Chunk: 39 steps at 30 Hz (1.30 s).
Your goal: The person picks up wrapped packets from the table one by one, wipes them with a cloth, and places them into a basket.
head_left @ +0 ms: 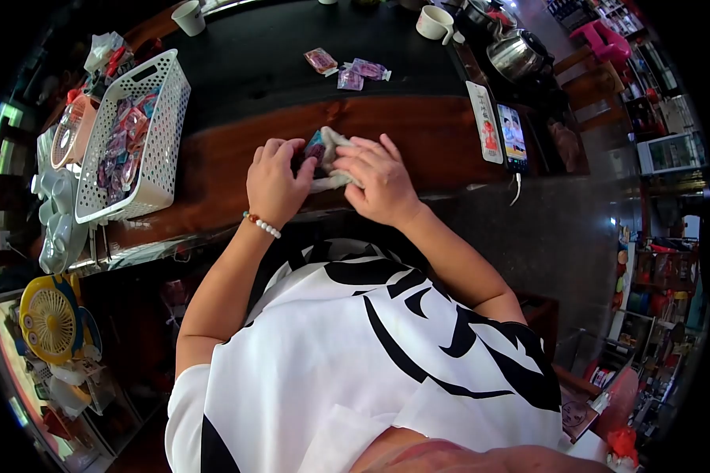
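The small teal-and-purple plastic packet was partly hidden between my hands, and I could not make out its far edges or its print. The crumpled whitish cloth beside it was half covered by my right hand, so its full shape was lost to me. My left hand had its fingers curled, the thumb apart from the forefinger, both tips next to the packet; whether they were clamped on it, I could not tell. My right hand lay over the cloth, touching it, its fingers loosely bent and slightly spread; I could not tell if they pinched it. My hands were apart from each other, the packet and cloth between them, above the reddish-brown wooden table edge.

Farther in, on the black table surface, I counted three packets: one red-and-orange packet and two purple packets, one touching the other or nearly so. To my left, one white perforated plastic basket held a heap of colourful packets, too jumbled to count. To my right were one lit phone with a white cable and one steel kettle.
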Available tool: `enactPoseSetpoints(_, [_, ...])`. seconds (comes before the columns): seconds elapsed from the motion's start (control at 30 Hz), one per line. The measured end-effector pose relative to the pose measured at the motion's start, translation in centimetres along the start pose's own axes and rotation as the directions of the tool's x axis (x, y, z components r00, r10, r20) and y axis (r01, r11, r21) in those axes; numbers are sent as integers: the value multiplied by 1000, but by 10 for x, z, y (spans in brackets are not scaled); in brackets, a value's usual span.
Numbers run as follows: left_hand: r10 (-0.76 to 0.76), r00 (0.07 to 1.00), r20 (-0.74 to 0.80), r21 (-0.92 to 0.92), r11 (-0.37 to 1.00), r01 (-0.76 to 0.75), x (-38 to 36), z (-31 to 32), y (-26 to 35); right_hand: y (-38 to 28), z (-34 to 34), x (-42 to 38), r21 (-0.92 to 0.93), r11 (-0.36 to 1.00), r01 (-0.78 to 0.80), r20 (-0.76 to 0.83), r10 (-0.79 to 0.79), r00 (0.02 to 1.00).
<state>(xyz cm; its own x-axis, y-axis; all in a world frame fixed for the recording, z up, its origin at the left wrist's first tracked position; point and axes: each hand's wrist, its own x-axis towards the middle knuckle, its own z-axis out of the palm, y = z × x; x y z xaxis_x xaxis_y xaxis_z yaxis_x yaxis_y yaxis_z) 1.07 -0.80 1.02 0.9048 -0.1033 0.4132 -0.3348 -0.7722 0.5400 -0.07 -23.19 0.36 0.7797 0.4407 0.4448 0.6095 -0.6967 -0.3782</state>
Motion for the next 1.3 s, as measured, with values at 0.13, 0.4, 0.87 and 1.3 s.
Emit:
enactPoseSetpoints(0.13, [-64, 988, 144, 86, 995, 52, 11, 1, 10, 37, -9, -1, -67, 991, -119, -154, 108, 982])
enactPoseSetpoints(0.4, [-143, 928, 345, -93, 978, 186, 24, 0, 6, 44, -11, -5, -55, 986, -155, -229, 139, 963])
enactPoseSetpoints(0.87, [-540, 841, -38, -999, 44, -17, 71, -125, -60, 44, -12, -5, -77, 987, -138, -204, 120, 972])
enactPoseSetpoints(1.3, [-246, 959, 144, -418, 863, 284, 113, 38, -44, 42, -13, -3, -74, 989, -131, -223, 112, 968])
